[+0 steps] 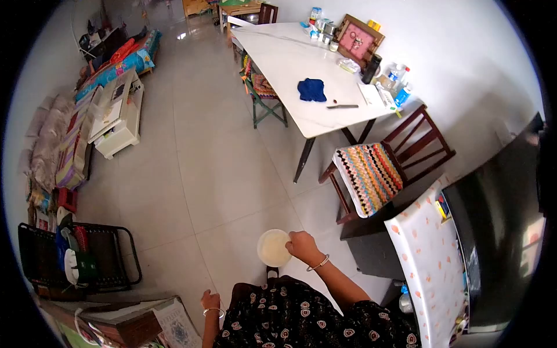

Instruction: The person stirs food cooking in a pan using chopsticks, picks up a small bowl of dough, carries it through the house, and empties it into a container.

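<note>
My right hand (305,247) grips the right edge of a round white bowl (264,240), held out in front of my body above the floor. Something pale and cream-coloured fills part of its inside; I cannot tell whether it is liquid. A bangle circles my right wrist. My left hand (210,300) hangs low by my side, its fingers loosely curled, with no object visible in it. A white bracelet (213,312) is on that wrist. Below the bowl, the tip of a dark shoe (272,271) shows.
Ahead to the right stands a white table (272,52) with a blue cloth (312,90), a knife (342,107) and bottles. A wooden chair (371,174) with a crocheted cover is nearer. A black folding chair (110,255) stands left. Tiled floor (214,168) runs between.
</note>
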{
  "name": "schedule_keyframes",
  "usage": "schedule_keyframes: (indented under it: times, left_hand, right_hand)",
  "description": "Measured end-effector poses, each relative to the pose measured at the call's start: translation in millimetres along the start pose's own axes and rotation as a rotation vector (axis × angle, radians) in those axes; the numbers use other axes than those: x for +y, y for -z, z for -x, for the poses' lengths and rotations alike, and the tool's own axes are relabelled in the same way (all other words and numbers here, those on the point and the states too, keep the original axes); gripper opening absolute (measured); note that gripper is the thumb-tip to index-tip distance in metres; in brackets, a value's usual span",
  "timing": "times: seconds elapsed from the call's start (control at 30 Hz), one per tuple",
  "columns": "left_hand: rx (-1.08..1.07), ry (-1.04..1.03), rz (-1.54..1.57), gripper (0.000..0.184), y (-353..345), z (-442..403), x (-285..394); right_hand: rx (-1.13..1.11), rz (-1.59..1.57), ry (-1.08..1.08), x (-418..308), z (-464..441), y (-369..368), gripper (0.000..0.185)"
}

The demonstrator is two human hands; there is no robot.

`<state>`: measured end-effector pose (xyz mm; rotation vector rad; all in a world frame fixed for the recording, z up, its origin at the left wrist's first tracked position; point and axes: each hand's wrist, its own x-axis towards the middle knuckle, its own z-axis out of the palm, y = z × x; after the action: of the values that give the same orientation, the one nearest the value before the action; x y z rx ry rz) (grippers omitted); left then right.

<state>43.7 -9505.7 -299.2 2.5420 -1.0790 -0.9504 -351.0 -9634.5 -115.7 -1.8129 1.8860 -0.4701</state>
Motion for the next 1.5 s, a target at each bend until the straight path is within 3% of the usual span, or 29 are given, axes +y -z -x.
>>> schedule_keyframes:
  times: [0.1, 0.2, 0.27, 0.37, 0.5, 0.6, 0.8, 0.87, 0.93, 0.97, 1.07, 1.23, 1.5]
  left_hand:
    - [-0.116, 0.133, 0.131, 0.042, 10.7, -9.7, 41.2]
    - [-0.131, 0.080, 0.122, 0.044, 28.5, -27.3, 97.4]
    - [-0.087, -0.025, 0.058, 0.045, 0.3, -87.2, 72.5]
    - [-0.114, -0.071, 0.098, 0.044, -10.6, -154.9, 97.3]
    - [-0.110, -0.055, 0.148, 0.043, 21.8, -200.2, 205.5]
    - [-0.063, -0.219, 0.109, 0.043, 5.2, -277.4, 219.3]
    - [-0.127, -0.354, 0.159, 0.043, 52.4, -335.6, 354.6]
    - [-0.019, -0.590, 0.088, 0.043, 37.3, -378.2, 365.8]
    - [0.002, -0.613, 0.190, 0.043, 12.9, -420.4, 356.8]
    - [-0.032, -0.521, 0.325, 0.043, -0.6, -441.6, 353.6]
    - [-0.171, -0.246, 0.307, 0.043, 7.2, -464.4, 381.3]
    - [-0.140, -0.340, 0.026, 0.045, 6.4, -477.5, 442.0]
    - [-0.152, -0.215, 0.001, 0.046, 11.4, -555.9, 526.7]
  right_hand:
    - [0.001, 0.028, -0.025, -6.0, -46.5, 9.3, 0.017]
    - [-0.051, 0.046, -0.070, -3.3, -93.3, 5.2, 0.018]
    - [-0.045, 0.042, -0.070, -9.9, -122.5, 8.1, 0.019]
    - [0.011, 0.022, -0.066, -12.5, -171.8, 8.0, 0.018]
    - [0.022, 0.082, -0.056, -22.9, -242.8, 11.1, 0.018]
    - [0.060, 0.031, -0.066, -34.6, -294.3, 12.8, 0.018]
    - [0.064, -0.025, -0.105, -44.0, -386.9, 16.4, 0.019]
    - [0.043, -0.024, -0.113, -42.7, -423.0, 22.6, 0.019]
    - [0.039, -0.016, -0.094, -36.8, -462.1, 25.0, 0.019]
    - [0.047, -0.019, -0.079, -30.6, -485.6, 27.7, 0.019]
    - [0.059, -0.042, -0.054, -23.0, -541.4, 37.8, 0.019]
    - [0.013, -0.056, -0.049, -18.3, -640.2, 58.0, 0.020]
    - [-0.033, -0.034, -0.031, -30.3, -783.8, 59.9, 0.020]
